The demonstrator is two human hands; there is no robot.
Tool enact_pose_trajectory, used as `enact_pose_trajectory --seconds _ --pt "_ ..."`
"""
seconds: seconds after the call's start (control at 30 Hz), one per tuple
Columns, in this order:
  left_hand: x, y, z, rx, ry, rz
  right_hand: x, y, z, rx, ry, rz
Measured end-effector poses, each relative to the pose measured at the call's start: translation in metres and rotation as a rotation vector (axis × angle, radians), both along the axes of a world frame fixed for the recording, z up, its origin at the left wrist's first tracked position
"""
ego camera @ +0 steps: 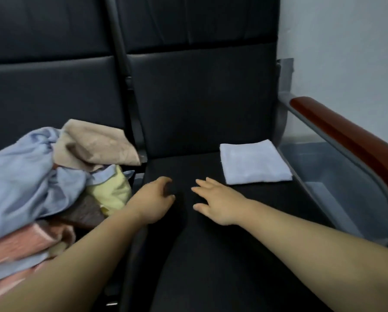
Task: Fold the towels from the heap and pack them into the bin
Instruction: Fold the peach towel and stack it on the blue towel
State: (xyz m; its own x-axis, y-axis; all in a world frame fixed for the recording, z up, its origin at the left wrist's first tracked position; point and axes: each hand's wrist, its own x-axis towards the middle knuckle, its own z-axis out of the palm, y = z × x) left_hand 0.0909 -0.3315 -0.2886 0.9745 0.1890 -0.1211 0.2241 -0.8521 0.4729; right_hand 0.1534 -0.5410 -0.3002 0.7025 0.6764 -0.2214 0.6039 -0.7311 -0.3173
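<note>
The folded white towel [253, 163] lies flat on the black seat [211, 255], ahead and to the right of the right hand [213, 201], whose fingers [202, 184] are straight and released. The grey bin [345, 176] sits just beyond the towel's right edge, so the right hand is nearer for packing. The left hand [156, 200] is curled beside the heap [42, 176]; whether it grips anything I cannot tell

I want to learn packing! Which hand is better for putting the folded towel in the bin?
Probably the right hand. It lies open next to the folded towel, and the bin is on that same side. The left hand is farther off, nearer the heap.
</note>
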Motion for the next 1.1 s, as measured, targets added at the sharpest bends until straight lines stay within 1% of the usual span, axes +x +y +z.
enact_pose_trajectory --seconds 0.13,0.27,0.33,0.43,0.5,0.57,0.63,0.7,0.73,0.83,0.9,0.93,1.0,1.1 --pt "-0.04 0.091 0.04 0.07 -0.256 0.275 -0.024 0.105 0.011 0.101 0.06 0.094" --pt "-0.07 0.165 0.058 0.137 -0.391 0.467 -0.032 0.196 0.037 0.252 0.016 0.071" --pt "-0.083 0.196 0.058 0.178 -0.425 0.533 -0.031 0.24 0.049 0.334 0.01 0.037" --pt "-0.089 0.219 0.052 0.195 -0.407 0.577 -0.017 0.292 0.059 0.45 0.074 -0.067" --pt "-0.085 0.229 0.046 0.163 -0.401 0.567 -0.007 0.323 0.063 0.481 0.122 -0.11" --pt "-0.079 0.235 0.04 0.146 -0.4 0.532 -0.001 0.351 0.065 0.527 0.216 -0.176" --pt "-0.072 0.238 0.037 0.154 -0.381 0.516 0.007 0.372 0.06 0.525 0.263 -0.23" --pt "-0.067 0.24 0.034 0.163 -0.368 0.514 0.013 0.381 0.052 0.483 0.26 -0.263" --pt "-0.067 0.24 0.033 0.166 -0.375 0.514 0.016 0.381 0.049 0.501 0.259 -0.279" --pt "-0.063 0.237 0.035 0.167 -0.368 0.526 0.02 0.361 0.061 0.651 0.27 -0.307" --pt "-0.061 0.227 0.043 0.205 -0.365 0.491 0.013 0.328 0.082 0.774 0.27 -0.263" --pt "-0.059 0.218 0.05 0.193 -0.405 0.445 0.008 0.306 0.096 0.818 0.284 -0.226" --pt "-0.056 0.197 0.063 0.059 -0.49 0.338 0.0 0.268 0.115 0.855 0.347 -0.129" --pt "-0.053 0.156 0.079 -0.133 -0.597 0.168 -0.011 0.206 0.136 0.941 0.518 -0.143"
